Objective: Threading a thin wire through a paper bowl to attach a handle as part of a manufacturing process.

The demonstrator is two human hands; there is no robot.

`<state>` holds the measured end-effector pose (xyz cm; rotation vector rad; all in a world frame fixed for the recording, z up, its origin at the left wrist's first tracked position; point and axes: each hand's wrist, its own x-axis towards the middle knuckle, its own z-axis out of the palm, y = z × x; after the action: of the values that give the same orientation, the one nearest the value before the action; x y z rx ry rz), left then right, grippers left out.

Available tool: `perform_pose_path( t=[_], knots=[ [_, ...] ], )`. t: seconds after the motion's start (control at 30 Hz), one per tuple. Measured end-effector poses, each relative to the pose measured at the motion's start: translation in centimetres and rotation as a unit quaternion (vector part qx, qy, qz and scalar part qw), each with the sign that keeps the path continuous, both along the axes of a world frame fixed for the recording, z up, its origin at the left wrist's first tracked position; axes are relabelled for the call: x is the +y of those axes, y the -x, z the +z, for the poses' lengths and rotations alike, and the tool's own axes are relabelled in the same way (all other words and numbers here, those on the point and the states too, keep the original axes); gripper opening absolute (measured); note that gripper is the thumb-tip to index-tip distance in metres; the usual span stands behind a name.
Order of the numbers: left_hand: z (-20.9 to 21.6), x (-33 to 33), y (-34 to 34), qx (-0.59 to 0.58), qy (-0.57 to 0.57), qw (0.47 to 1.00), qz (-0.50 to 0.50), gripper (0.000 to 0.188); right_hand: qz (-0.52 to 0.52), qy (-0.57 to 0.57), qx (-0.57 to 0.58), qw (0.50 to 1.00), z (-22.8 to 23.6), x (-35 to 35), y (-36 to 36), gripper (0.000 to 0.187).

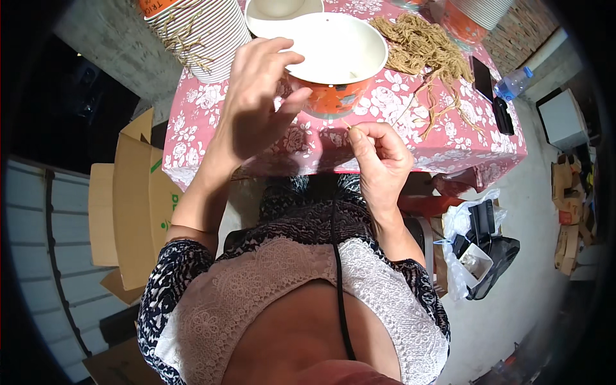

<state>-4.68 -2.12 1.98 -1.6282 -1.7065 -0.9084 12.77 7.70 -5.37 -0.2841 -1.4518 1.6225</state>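
Observation:
A round bucket (333,99) with an orange printed wall and a white inside stands at the middle of the table. My left hand (253,93) is beside its left rim, fingers spread and bent, with nothing seen in them. Low in front of the bucket, my right hand (383,151) pinches between thumb and forefinger a thin tan strand, likely string, of which only a short tip shows. A loose heap of tan string (420,48) lies right of the bucket, several strands trailing toward the near edge.
A tall stack of white-rimmed buckets (204,42) with string ends poking out rises at left; another stack (471,19) is far right. A phone (481,78), a black case (503,115) and a water bottle (513,83) line the right edge. A cardboard box (138,199) stands left of the table.

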Motion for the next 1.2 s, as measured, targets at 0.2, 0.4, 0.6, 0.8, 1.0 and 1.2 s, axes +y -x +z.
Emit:
perform_pose_path(
  t=[0.2,0.4,0.6,0.8,1.0,1.2],
  knots=[
    [-1.5,1.1,-0.7,-0.034,0.067,0.997,0.005,0.011,-0.034,0.001,0.004,0.999,0.2,0.9,-0.4,0.002],
    [-1.3,1.7,-3.5,-0.085,0.112,0.99,0.002,0.014,-0.077,-0.016,-0.005,0.997,0.0,1.8,-0.6,0.009],
    [0.5,1.0,-4.5,-0.134,0.05,0.989,-0.033,0.021,-0.105,-0.058,-0.006,0.993,-0.4,2.2,0.1,0.015],
    [1.5,0.8,-3.3,-0.123,0.023,0.992,-0.016,0.016,-0.127,-0.101,-0.028,0.986,-1.1,2.5,1.4,0.018],
    [1.5,0.4,-2.5,-0.151,0.03,0.987,-0.042,0.013,-0.127,-0.104,-0.021,0.986,-0.9,2.5,1.5,0.019],
    [1.5,0.3,-2.2,-0.188,0.071,0.978,-0.048,0.014,-0.138,-0.12,-0.026,0.983,-0.9,2.6,1.9,0.019]
  ],
)
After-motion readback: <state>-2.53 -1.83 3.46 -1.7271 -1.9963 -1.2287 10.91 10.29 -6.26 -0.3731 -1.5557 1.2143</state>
